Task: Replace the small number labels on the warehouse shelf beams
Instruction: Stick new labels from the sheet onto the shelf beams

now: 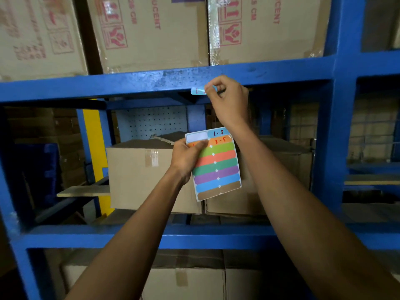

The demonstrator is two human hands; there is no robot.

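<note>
Small light-blue paper label, red-numbered: pinched in right hand at lower edge of blue steel shelf beam, apparently for sticking. Multicoloured sticker sheet: below beam, gripped by left hand, keeping spares near.

Dim, uneven light, deep shadows in shelf bays, soft wide-angle edge bending.
</note>
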